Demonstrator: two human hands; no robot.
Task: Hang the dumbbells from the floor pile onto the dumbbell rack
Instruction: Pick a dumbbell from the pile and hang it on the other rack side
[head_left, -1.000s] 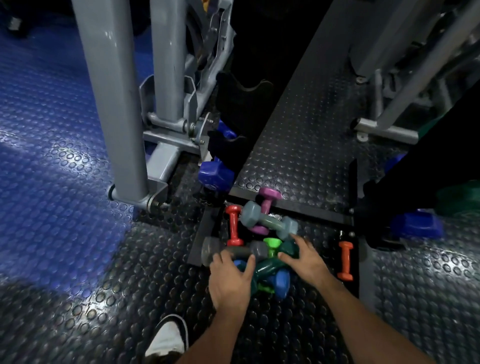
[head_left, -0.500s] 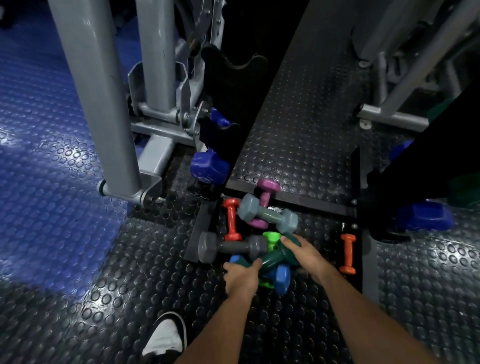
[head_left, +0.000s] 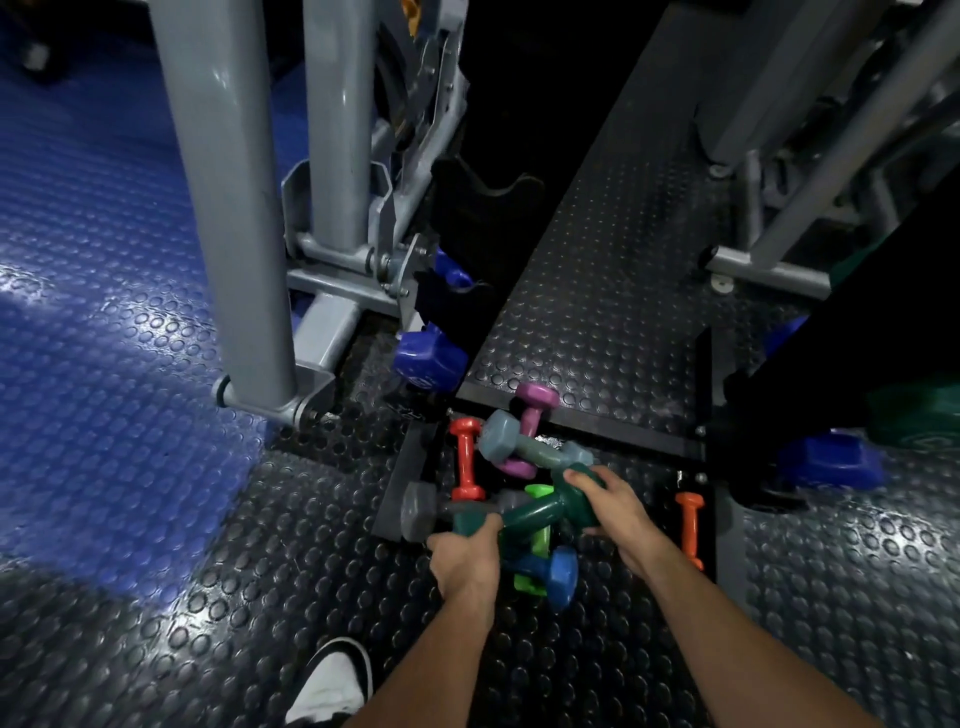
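Both hands grip one dark green dumbbell (head_left: 530, 512) atop the floor pile (head_left: 519, 499) at the front edge of the rack base (head_left: 597, 426): the left hand (head_left: 467, 558) curls round its near head, the right hand (head_left: 610, 504) wraps its far head. Its handle crosses the lime dumbbell (head_left: 537, 540) and lies close to the grey dumbbell (head_left: 441, 512), so a hurried lift could drag either, toppling the pile. A slipping smooth-looking head could fall toward the white shoe (head_left: 332, 686).
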